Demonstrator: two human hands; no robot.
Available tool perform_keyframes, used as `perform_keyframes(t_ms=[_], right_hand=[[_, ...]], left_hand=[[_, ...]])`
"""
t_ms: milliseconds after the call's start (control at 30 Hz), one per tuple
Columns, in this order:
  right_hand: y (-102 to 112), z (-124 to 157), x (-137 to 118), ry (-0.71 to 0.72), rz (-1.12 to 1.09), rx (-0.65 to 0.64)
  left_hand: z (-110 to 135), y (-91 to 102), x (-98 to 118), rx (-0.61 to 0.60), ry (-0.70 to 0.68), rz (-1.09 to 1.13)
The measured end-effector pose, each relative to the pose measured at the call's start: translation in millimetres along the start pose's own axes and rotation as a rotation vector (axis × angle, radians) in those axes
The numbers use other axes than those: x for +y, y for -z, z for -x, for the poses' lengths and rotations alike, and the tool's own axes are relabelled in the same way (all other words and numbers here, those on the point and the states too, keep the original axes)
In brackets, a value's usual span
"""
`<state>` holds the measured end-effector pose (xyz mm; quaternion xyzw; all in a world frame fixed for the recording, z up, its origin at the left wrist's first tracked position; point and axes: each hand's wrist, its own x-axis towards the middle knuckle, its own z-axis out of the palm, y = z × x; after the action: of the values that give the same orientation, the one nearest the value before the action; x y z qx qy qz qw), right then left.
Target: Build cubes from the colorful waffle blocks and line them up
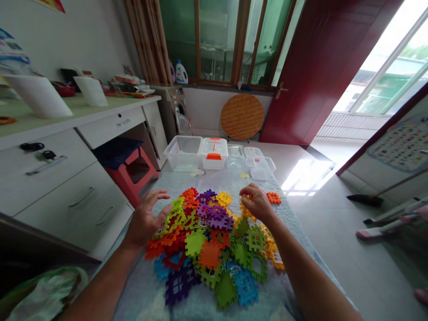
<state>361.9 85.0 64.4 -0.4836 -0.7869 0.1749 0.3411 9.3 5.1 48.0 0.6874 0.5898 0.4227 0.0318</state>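
Note:
A heap of interlocking plastic waffle tiles (207, 243) in green, orange, purple, blue and yellow lies on a pale quilted cover (284, 223). My left hand (145, 219) hovers open at the heap's left side, fingers spread, its palm beside a lime green tile (175, 214). My right hand (257, 203) is curled at the far right of the heap, its fingers closed on a yellow tile (245, 209), which is partly hidden. A loose orange tile (273, 198) lies just beyond that hand.
A clear plastic box (183, 153), a lidded box with an orange latch (214, 154) and smaller clear containers (259, 168) stand at the cover's far end. White drawers (67, 178) and a red stool (133, 171) are on the left, a broom (364, 200) on the right.

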Motion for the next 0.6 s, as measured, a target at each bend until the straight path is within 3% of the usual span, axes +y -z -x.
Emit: perform_keyframes(t_ms=[167,300,433,500,600], right_hand=[[24.2,26.3,-3.5,0.014,-0.108,-0.135],[42.5,45.4,-2.0,-0.074,-0.24,-0.274],[53.2,57.9,8.2,-0.199,-0.307,-0.216],[54.1,62.0,13.3,-0.211,-0.239,-0.177],[49.1,65.1,13.9,-0.148,-0.146,-0.253]], left_hand=[[27.3,5.2,66.1,-0.266,-0.305,-0.049],[64.6,-3.9,100.6,-0.497,-0.439,-0.098],[90.9,-16.6,109.0,-0.643,-0.486,-0.157],[96.7,-23.2,107.5,-0.656,-0.476,-0.192],[98.4,-32.4,104.2,-0.628,-0.467,-0.227]])
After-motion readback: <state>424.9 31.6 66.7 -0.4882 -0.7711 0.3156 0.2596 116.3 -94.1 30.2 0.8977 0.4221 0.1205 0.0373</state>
